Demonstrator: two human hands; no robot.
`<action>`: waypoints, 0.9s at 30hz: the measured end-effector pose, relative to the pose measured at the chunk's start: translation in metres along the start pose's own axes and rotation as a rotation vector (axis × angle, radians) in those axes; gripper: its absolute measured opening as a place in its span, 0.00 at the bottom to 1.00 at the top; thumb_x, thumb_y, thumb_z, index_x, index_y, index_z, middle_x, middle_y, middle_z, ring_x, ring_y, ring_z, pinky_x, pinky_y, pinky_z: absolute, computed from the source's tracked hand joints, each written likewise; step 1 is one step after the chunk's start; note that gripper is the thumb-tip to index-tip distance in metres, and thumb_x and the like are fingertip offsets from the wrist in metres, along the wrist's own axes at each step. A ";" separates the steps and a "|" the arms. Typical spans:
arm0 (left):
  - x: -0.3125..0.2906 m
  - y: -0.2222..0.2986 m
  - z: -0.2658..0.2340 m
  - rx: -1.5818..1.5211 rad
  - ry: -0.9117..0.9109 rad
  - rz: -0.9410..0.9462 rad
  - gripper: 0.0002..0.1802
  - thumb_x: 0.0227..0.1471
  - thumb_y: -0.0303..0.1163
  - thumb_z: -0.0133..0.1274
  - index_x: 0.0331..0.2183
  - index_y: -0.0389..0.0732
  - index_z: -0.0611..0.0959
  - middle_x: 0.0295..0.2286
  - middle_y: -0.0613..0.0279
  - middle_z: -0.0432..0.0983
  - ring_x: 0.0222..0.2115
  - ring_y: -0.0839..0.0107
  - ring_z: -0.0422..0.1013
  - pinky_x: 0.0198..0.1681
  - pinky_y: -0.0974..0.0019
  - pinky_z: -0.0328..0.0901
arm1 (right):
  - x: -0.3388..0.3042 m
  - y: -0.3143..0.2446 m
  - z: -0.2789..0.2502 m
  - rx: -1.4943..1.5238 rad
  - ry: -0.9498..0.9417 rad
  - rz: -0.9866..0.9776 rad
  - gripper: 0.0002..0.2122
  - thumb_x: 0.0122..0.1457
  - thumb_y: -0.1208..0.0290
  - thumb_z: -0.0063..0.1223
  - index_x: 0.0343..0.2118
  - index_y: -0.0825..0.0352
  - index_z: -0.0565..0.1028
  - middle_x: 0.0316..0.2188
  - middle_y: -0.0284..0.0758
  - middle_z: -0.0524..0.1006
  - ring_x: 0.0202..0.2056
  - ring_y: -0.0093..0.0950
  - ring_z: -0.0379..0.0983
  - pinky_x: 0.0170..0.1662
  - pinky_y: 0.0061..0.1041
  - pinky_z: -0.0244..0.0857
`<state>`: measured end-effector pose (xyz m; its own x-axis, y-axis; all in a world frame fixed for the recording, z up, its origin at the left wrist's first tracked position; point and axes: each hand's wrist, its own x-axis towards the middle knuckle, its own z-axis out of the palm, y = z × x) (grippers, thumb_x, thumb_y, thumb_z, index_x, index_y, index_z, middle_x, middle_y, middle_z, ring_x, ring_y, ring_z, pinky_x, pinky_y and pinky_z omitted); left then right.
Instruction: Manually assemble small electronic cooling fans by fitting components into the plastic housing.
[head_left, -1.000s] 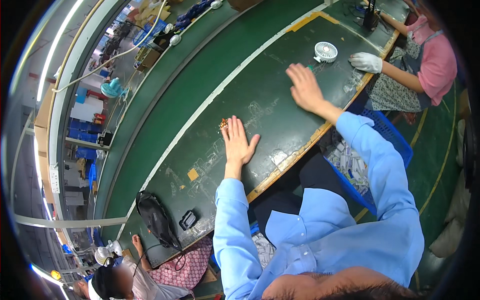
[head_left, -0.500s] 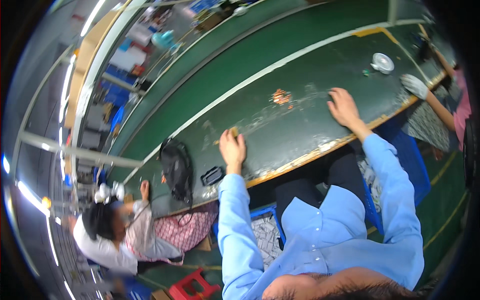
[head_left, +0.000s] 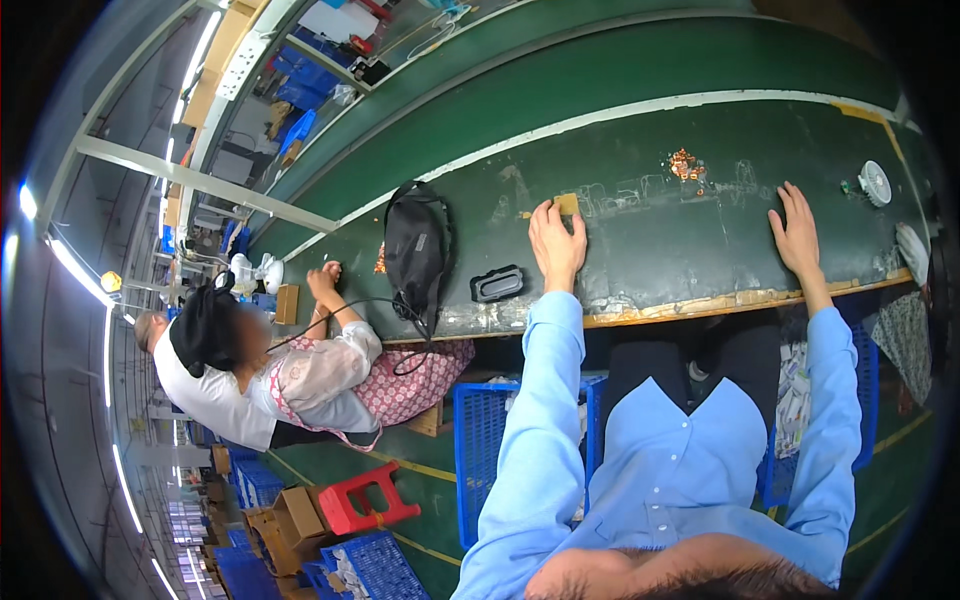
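Observation:
My left hand [head_left: 557,243] lies on the dark green workbench [head_left: 640,255] with its fingers stretched out, beside a small yellowish patch [head_left: 567,204] at its fingertips. Farther right, my right hand [head_left: 796,232] rests palm down on the bench, fingers apart and nothing in it. Between the hands, toward the far side, is a loose pile of small copper-coloured parts [head_left: 686,166]. A black oblong case [head_left: 497,284] lies left of my left hand. Past it sits a black bag [head_left: 418,245] with a strap hanging over the bench edge.
A small white fan [head_left: 875,184] stands at the bench's right end. A co-worker [head_left: 300,375] sits at the left, hands on the bench. Blue crates [head_left: 487,440] stand beneath the bench beside my legs. A red stool [head_left: 370,497] and cardboard boxes [head_left: 285,525] are on the floor.
The view has swung left, so the bench things sit farther right in the picture. Both my hands stay flat on the bench. The co-worker's hands have come together.

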<state>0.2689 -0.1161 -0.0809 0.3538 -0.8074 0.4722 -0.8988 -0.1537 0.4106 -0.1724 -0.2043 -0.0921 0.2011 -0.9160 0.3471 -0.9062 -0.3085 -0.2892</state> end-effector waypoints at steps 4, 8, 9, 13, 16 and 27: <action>-0.001 0.000 0.002 0.017 -0.004 -0.008 0.24 0.52 0.40 0.55 0.46 0.33 0.79 0.52 0.50 0.70 0.55 0.53 0.63 0.60 0.55 0.57 | 0.000 0.004 0.000 -0.071 -0.016 -0.027 0.26 0.65 0.59 0.46 0.63 0.66 0.62 0.66 0.40 0.58 0.68 0.39 0.49 0.69 0.37 0.43; -0.001 0.002 0.000 0.044 0.006 -0.023 0.24 0.53 0.41 0.54 0.46 0.32 0.79 0.52 0.49 0.70 0.55 0.52 0.63 0.61 0.53 0.56 | 0.001 0.000 -0.003 -0.052 -0.054 -0.018 0.27 0.65 0.57 0.46 0.63 0.67 0.62 0.66 0.41 0.58 0.68 0.39 0.49 0.70 0.39 0.41; -0.002 0.003 -0.001 0.055 0.008 -0.011 0.24 0.53 0.40 0.54 0.46 0.32 0.79 0.52 0.49 0.70 0.55 0.52 0.63 0.61 0.53 0.56 | 0.000 -0.001 -0.006 -0.052 -0.062 -0.021 0.28 0.64 0.57 0.46 0.63 0.67 0.62 0.66 0.41 0.58 0.68 0.39 0.49 0.70 0.39 0.41; -0.001 0.003 0.000 0.060 -0.004 -0.031 0.25 0.53 0.42 0.53 0.47 0.33 0.79 0.52 0.49 0.70 0.56 0.51 0.63 0.61 0.52 0.56 | 0.001 -0.004 -0.010 -0.051 -0.078 -0.012 0.29 0.63 0.54 0.47 0.63 0.67 0.63 0.66 0.42 0.58 0.68 0.39 0.49 0.70 0.39 0.40; -0.002 0.004 0.001 0.060 -0.012 -0.029 0.25 0.53 0.40 0.53 0.48 0.32 0.78 0.52 0.48 0.69 0.56 0.50 0.62 0.62 0.51 0.54 | 0.001 -0.004 -0.012 -0.025 -0.068 0.002 0.29 0.63 0.53 0.47 0.62 0.67 0.63 0.66 0.43 0.59 0.68 0.39 0.50 0.70 0.39 0.41; -0.003 0.006 0.000 0.128 0.011 -0.027 0.25 0.54 0.42 0.53 0.48 0.34 0.78 0.52 0.51 0.69 0.55 0.53 0.63 0.60 0.54 0.56 | -0.002 -0.007 -0.014 0.040 -0.065 0.042 0.27 0.63 0.55 0.47 0.61 0.64 0.65 0.65 0.40 0.60 0.68 0.37 0.50 0.70 0.38 0.41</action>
<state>0.2624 -0.1143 -0.0796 0.3804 -0.7960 0.4708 -0.9143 -0.2473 0.3207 -0.1714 -0.1966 -0.0777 0.1884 -0.9425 0.2760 -0.8989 -0.2787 -0.3381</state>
